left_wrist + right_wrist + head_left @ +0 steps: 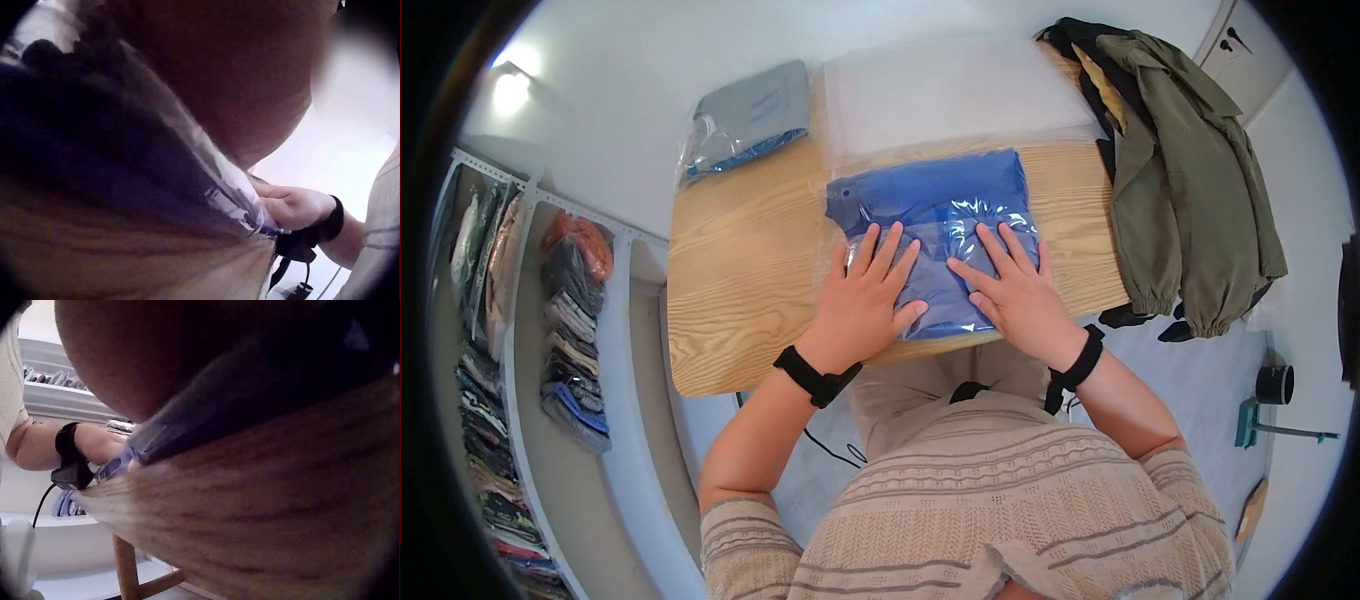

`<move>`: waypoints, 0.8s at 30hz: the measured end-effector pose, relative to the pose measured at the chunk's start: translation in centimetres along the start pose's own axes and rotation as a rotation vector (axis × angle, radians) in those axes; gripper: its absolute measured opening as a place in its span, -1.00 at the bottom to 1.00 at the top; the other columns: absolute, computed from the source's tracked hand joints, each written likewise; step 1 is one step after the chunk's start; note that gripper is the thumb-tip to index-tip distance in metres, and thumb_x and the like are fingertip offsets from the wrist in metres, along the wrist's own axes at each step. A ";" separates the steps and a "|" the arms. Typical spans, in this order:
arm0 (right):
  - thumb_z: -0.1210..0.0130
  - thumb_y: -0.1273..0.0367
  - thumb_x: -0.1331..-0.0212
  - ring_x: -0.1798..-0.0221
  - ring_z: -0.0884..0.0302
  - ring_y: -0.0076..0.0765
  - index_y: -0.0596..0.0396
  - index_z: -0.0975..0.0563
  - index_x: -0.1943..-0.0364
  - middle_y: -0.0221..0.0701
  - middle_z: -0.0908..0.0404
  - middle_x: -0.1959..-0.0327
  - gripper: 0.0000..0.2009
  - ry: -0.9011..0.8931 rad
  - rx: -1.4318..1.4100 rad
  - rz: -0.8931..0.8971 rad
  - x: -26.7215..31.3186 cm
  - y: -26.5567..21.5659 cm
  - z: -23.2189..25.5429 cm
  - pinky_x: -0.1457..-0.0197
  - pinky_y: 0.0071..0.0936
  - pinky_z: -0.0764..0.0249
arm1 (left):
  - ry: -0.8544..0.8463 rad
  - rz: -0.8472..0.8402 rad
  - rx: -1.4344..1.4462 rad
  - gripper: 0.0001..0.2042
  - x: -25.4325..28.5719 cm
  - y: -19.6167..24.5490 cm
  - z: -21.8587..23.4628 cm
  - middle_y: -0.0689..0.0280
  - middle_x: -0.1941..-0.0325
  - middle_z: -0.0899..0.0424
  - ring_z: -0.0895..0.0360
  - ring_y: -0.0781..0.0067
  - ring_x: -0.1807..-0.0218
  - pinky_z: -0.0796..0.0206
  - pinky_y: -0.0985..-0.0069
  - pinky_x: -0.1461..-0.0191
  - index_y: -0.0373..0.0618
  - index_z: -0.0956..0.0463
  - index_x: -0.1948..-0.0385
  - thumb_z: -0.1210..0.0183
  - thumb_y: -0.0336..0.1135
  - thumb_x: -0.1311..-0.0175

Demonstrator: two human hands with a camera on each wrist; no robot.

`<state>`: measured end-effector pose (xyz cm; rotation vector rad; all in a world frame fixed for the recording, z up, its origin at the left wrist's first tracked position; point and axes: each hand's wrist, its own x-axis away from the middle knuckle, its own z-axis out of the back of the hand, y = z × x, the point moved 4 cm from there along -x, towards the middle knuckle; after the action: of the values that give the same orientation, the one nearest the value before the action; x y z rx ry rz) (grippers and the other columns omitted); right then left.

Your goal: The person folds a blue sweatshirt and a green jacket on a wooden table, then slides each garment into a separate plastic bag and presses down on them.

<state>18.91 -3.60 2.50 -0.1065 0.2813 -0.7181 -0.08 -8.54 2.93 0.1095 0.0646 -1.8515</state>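
A folded blue garment in a clear plastic bag (940, 215) lies on the wooden table (740, 270) near its front edge. My left hand (870, 290) lies flat on the bag's near left part, fingers straight and spread. My right hand (1010, 285) presses flat on the near right part, fingers spread too. In the left wrist view the bag (125, 162) fills the frame under my palm, and the right hand (294, 206) shows beyond it. In the right wrist view the bag's edge (206, 419) meets the table (262, 512), with the left hand (100, 444) behind.
A bagged grey garment (750, 115) sits at the table's far left corner. Empty clear bags (950, 90) lie at the back. An olive jacket (1180, 170) over dark clothes hangs off the right end. Shelves of folded clothes (570, 330) line the left wall.
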 end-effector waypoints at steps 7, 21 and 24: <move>-0.02 0.22 -0.22 -0.45 0.07 -0.04 -0.36 -0.41 -0.19 -0.28 -0.08 -0.40 -0.59 -0.070 -0.038 -0.022 -0.4 0.4 -0.4 -0.29 0.35 0.08 | -0.082 0.022 0.147 -0.36 -0.3 -0.3 -0.7 0.06 -0.45 0.00 0.10 -0.10 -0.46 0.16 -0.11 -0.38 -0.09 -0.14 -0.31 0.03 0.07 -0.26; -0.04 0.22 -0.20 -0.42 -0.01 -0.04 -0.31 -0.41 -0.18 -0.24 -0.18 -0.35 -0.59 -0.022 0.000 0.004 -0.7 0.0 0.7 -0.30 0.29 0.07 | -0.080 0.025 0.121 -0.39 -0.2 -0.1 -0.1 0.06 -0.45 0.01 0.13 -0.09 -0.46 0.19 -0.09 -0.39 -0.06 -0.13 -0.32 0.01 0.01 -0.28; -0.04 0.21 -0.19 -0.41 -0.03 0.00 -0.29 -0.41 -0.18 -0.19 -0.19 -0.34 -0.58 -0.013 0.057 0.042 -1.0 -0.2 1.1 -0.31 0.26 0.06 | -0.025 0.025 0.061 -0.39 -0.6 0.4 2.2 0.06 -0.45 0.01 0.11 -0.08 -0.46 0.17 -0.08 -0.39 -0.04 -0.11 -0.33 -0.01 -0.02 -0.27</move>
<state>18.40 -3.06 3.77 -0.0513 0.2497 -0.6828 0.34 -8.27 5.14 0.1297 -0.0108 -1.8297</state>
